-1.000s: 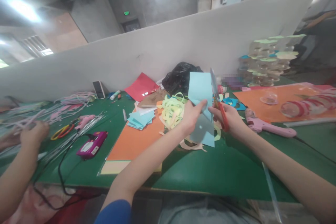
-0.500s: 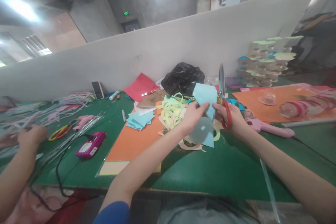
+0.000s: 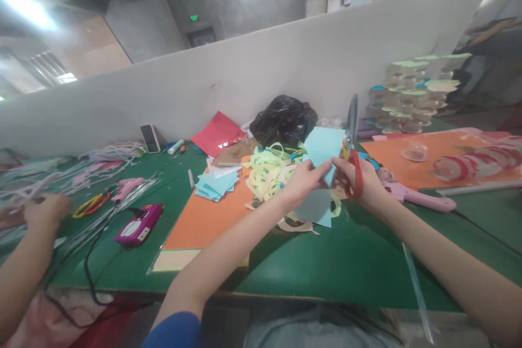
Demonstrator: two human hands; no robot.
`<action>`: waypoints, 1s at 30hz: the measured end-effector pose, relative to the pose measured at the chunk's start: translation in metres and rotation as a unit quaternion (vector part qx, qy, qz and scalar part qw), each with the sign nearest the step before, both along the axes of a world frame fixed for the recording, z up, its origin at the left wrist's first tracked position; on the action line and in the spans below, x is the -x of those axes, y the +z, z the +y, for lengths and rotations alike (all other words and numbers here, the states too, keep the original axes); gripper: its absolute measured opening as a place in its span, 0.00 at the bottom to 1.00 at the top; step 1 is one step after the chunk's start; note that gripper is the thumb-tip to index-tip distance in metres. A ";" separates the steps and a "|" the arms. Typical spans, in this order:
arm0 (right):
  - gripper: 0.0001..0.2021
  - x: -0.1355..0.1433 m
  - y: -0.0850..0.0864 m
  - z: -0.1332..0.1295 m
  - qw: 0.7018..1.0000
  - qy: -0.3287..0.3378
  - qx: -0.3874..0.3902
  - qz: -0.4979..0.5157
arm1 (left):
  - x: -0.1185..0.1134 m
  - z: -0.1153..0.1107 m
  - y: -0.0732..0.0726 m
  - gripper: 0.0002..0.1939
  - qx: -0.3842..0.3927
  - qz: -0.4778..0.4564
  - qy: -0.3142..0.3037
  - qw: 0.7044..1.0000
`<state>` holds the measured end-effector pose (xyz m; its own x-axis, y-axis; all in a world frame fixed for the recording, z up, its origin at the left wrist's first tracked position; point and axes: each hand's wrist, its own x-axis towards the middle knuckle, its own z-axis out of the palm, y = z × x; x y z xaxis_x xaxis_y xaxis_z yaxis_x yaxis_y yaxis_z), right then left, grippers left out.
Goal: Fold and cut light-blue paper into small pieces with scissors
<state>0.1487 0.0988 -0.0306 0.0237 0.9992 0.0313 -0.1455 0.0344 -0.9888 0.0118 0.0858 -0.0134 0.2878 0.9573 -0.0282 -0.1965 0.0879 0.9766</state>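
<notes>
My left hand (image 3: 305, 179) pinches a light blue sheet of paper (image 3: 325, 144) by its lower edge, above the table. In my right hand (image 3: 361, 176) is a pair of scissors with red handles (image 3: 354, 174); the blades point up and look closed, to the right of the paper. The right fingertips are at the paper's edge, close to the left hand. Beneath the hands lies another blue sheet (image 3: 316, 207). Pale green and cream paper scraps (image 3: 267, 171) are heaped left of it. A stack of blue paper pieces (image 3: 216, 184) rests on an orange sheet (image 3: 196, 223).
A black plastic bag (image 3: 284, 120) and red paper (image 3: 218, 133) lie at the back. To the right are a pink glue gun (image 3: 424, 198) and stacked plastic cups (image 3: 411, 98). A purple box (image 3: 140, 225) sits left, near a co-worker's hands (image 3: 47, 211).
The held paper and the scissors have shifted slightly right, and the paper has turned to lie flatter to view. The scissors lean more to the right.
</notes>
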 end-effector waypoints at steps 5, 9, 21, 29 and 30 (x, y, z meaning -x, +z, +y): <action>0.22 -0.001 0.005 -0.002 1.000 0.008 -0.006 -0.002 | -0.002 -0.001 0.000 0.17 -0.009 0.007 -0.028 1.000; 0.20 -0.004 0.004 -0.002 0.999 -0.011 -0.010 -0.041 | 0.000 0.002 -0.005 0.17 -0.015 0.023 -0.009 1.000; 0.21 -0.009 -0.003 0.002 0.998 -0.008 -0.039 -0.051 | 0.000 0.001 -0.003 0.16 0.015 0.055 0.007 0.998; 0.21 -0.009 0.009 -0.005 0.999 -0.008 -0.022 -0.045 | 0.003 0.002 -0.004 0.17 0.030 0.056 -0.017 0.998; 0.20 -0.009 0.009 -0.005 0.999 -0.007 -0.020 -0.047 | 0.004 0.003 -0.004 0.17 0.030 0.059 -0.018 0.998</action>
